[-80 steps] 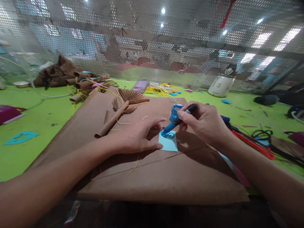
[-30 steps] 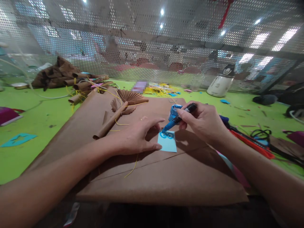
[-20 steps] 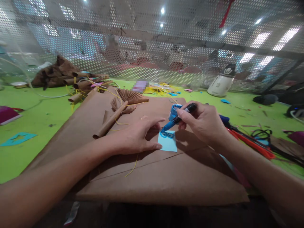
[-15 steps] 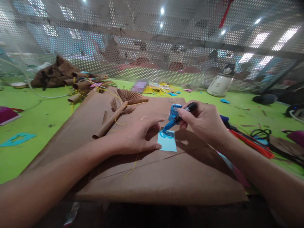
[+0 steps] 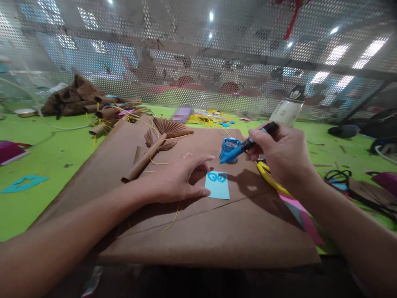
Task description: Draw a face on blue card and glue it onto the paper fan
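The left hand (image 5: pixel 178 178) lies low, its side down on the big brown paper (image 5: pixel 211 231). Its wrist is almost straight, and the arm comes in from the near left corner. The fingers bend round like a letter C, with a gap between them and the thumb. The thumb tip touches the left edge of the small blue paper (image 5: pixel 218 189), and the fingers curl near its far left corner. So the blue paper is just to the right of this hand. It lies flat and has two round blue eyes drawn near its far edge.

The right hand (image 5: pixel 281 151) is up over the brown paper, with its arm coming in from the near right corner. Its thumb and fingers are pinched tight on a marker (image 5: pixel 246 145). The marker leans, with its black end up by the hand and its blue tip down to the left. The tip is off the blue paper, a bit past its far edge. A blue jar (image 5: pixel 229 142) stands to the left of the right hand, partly behind the marker. A yellow loop (image 5: pixel 268 177) peeks out under the right hand.
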Demonstrator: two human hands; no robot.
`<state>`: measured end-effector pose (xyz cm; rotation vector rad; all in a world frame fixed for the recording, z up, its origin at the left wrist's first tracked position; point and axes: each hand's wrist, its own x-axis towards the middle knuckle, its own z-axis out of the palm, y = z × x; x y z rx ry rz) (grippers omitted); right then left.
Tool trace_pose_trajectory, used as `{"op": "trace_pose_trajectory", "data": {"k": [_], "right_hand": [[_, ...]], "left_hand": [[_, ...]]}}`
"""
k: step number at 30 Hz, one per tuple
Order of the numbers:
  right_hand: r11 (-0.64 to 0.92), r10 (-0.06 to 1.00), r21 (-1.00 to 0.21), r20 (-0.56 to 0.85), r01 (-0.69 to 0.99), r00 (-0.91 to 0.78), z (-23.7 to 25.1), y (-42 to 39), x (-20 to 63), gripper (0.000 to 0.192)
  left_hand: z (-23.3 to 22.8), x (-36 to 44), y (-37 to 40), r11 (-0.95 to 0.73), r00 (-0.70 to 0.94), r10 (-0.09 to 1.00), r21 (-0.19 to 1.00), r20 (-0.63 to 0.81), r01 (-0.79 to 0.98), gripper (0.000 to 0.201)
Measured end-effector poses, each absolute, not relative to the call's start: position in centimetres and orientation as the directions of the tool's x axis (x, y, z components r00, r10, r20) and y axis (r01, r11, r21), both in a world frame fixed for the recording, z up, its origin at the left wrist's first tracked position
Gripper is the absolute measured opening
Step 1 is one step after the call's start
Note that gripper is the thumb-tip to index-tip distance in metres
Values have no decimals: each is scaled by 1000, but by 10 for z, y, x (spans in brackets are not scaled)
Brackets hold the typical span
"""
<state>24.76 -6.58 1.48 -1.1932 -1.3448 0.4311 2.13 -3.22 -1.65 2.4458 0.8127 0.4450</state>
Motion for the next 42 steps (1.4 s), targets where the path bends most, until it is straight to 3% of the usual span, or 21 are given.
{"op": "trace_pose_trajectory", "data": {"k": [6,12,19,27,42], "right_hand": [[449,781,-863,504,230,368,20,-57,256,19],[473,714,-834,551,283,431,19,-38,273,21],[348,789,-866,477,358,387,11,-22,274,21],[328,783,-884,452,333,427,14,-21,273,16],[327,811,-845,480,423,334,9,-17,272,25]], "left_hand": [[-16,20,-32,-694,769,624,549,137,465,71],[-14,21,-34,-675,755,647,542,107,501,74],[-15,22,-33,-680,750,649,537,125,500,73],[-15,19,-33,-681,752,647,542,128,493,73],[-15,17,-36,-672,748,651,554,128,491,71]]}}
